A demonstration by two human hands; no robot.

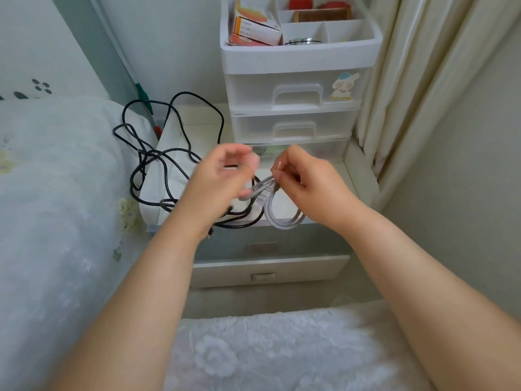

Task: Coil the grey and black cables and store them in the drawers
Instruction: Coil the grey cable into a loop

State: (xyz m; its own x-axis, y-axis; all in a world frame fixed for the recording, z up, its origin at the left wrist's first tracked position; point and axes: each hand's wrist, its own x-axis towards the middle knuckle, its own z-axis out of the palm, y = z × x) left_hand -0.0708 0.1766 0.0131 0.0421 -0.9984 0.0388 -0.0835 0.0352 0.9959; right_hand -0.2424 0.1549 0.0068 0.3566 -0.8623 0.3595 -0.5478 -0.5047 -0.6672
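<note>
My right hand (303, 180) pinched the grey cable (277, 213) so its loops hung together above the nightstand's front edge; my left hand (225, 170), blurred, curled loosely beside it. The black cable (158, 153) sprawled uncoiled over the left edge.

Pale green walls (174, 38) meet in the corner. A cream curtain (423, 80) hangs on the right, a bed (56, 193) with white floral bedding lies left, under soft, even light.
</note>
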